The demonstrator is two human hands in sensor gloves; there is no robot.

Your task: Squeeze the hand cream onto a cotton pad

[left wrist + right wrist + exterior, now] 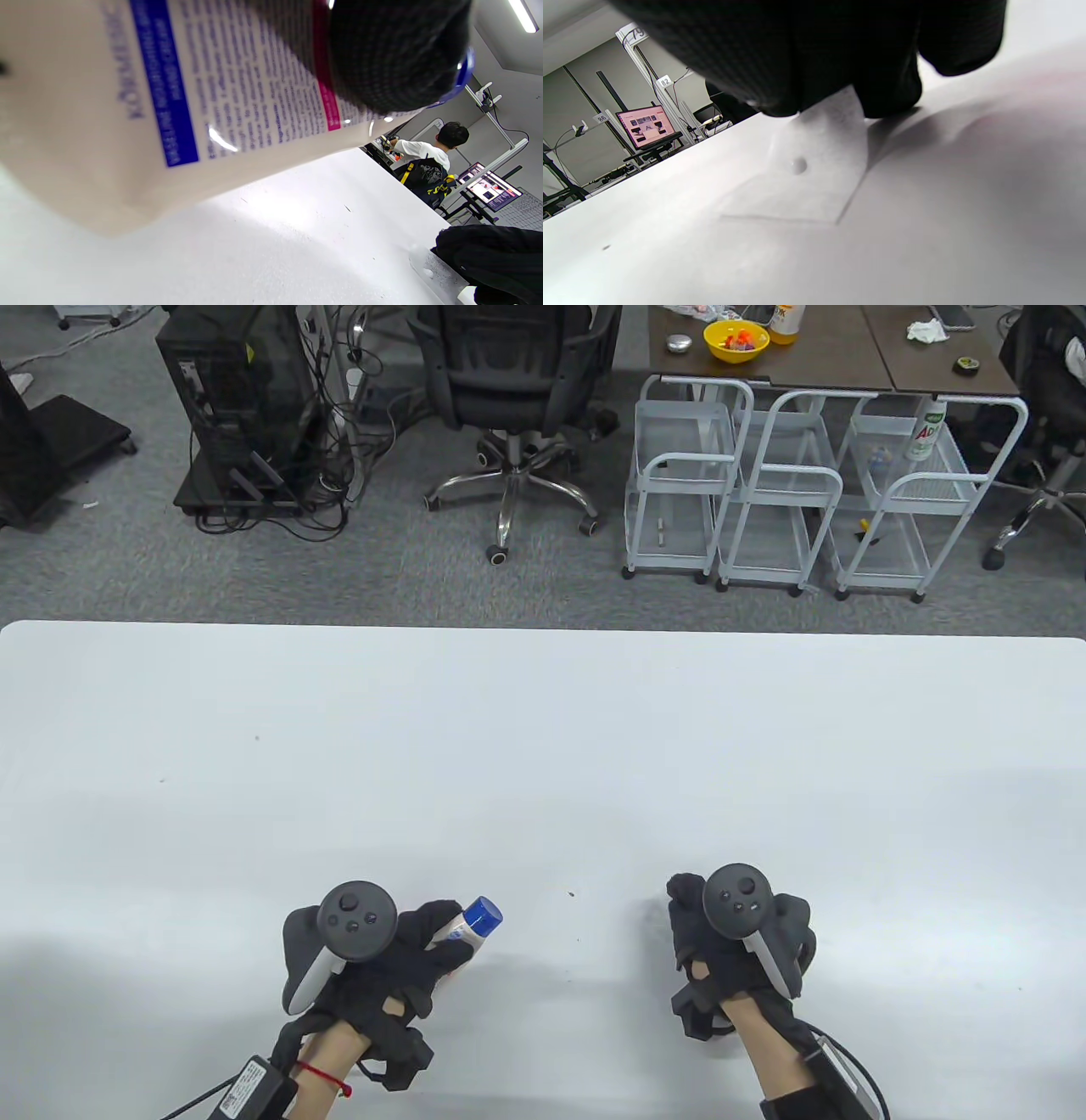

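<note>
My left hand grips a white hand cream tube with a blue cap on it, pointing up and to the right just above the table. In the left wrist view the tube fills the top, with a gloved finger across it. My right hand rests on the table and covers the cotton pad in the table view. In the right wrist view the white square pad lies flat with a small dab of cream on it, and my fingertips pinch its near edge.
The white table stretches far ahead and to both sides. Beyond its far edge stand an office chair, wire trolleys and a computer tower. In the left wrist view my right hand shows at the lower right.
</note>
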